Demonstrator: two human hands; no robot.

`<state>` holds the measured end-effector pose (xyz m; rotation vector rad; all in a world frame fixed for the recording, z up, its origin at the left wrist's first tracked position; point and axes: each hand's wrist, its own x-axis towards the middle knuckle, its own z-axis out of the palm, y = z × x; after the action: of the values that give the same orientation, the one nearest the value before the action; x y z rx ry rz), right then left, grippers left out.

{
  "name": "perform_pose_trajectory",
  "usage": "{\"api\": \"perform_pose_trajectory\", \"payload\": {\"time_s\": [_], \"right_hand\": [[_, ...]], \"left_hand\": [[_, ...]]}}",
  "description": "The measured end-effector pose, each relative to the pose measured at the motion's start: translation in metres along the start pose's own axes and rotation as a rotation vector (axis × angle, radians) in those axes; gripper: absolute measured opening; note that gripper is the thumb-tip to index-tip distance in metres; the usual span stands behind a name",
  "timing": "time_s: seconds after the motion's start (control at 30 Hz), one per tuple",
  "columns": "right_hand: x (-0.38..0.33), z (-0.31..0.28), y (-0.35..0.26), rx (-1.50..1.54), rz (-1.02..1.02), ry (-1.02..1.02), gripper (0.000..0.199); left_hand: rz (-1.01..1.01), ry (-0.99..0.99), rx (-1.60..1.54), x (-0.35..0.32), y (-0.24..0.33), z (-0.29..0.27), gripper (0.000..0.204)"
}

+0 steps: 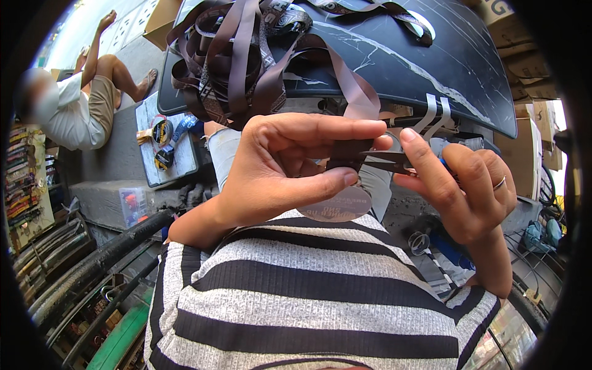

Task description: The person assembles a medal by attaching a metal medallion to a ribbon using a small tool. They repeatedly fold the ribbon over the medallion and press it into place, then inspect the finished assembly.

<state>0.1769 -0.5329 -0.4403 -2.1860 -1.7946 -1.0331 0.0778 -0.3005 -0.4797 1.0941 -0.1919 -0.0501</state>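
Observation:
My left hand (290, 163) is raised in front of my chest, pinching a piece of dark brown ribbon (349, 151) between thumb and fingers. A round brown tag (341, 206) hangs just below that hand. My right hand (459, 185), with a ring on one finger, grips small thread snips (387, 161) whose blades point left and meet the held ribbon. A heap of loose brown ribbon strips (240, 58) lies on the black marble-patterned tabletop (419, 58) beyond my hands.
A person in a white shirt (68, 105) sits at the far left with a raised arm. Tape rolls (161, 132) lie on a small board. Cardboard boxes (524, 55) stack at the right. Bicycle tyres (74, 265) sit lower left, and a clear plastic box (132, 206) is nearby.

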Motion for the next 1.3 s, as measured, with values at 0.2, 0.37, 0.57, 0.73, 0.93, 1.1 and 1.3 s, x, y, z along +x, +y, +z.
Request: {"api": "perform_pose_trajectory", "payload": {"time_s": [0.2, 0.37, 0.57, 0.73, 0.93, 1.1, 1.3], "right_hand": [[-0.001, 0.001, 0.001, -0.046, -0.031, 0.000, 0.038], [-0.001, -0.001, 0.003, -0.086, -0.093, -0.003, 0.032], [0.002, 0.000, 0.004, -0.152, -0.176, 0.026, 0.019], [0.005, -0.003, 0.013, -0.179, -0.267, 0.010, 0.014], [0.009, -0.002, 0.017, -0.161, -0.302, 0.054, 0.014], [0.007, -0.002, 0.018, -0.158, -0.311, 0.050, 0.015], [0.013, -0.006, 0.020, -0.165, -0.359, 0.024, 0.017]], "left_hand": [[0.036, -0.018, 0.000, 0.002, -0.002, 0.000, 0.049], [-0.018, -0.025, 0.032, 0.001, 0.001, 0.001, 0.047], [-0.044, -0.018, 0.034, 0.001, 0.001, 0.002, 0.047], [-0.072, -0.006, 0.015, 0.001, 0.001, 0.003, 0.047], [-0.138, 0.004, -0.009, 0.000, 0.005, 0.001, 0.048], [-0.114, -0.011, -0.007, 0.001, 0.004, 0.001, 0.046], [-0.110, -0.011, -0.012, 0.002, 0.002, 0.000, 0.047]]}}
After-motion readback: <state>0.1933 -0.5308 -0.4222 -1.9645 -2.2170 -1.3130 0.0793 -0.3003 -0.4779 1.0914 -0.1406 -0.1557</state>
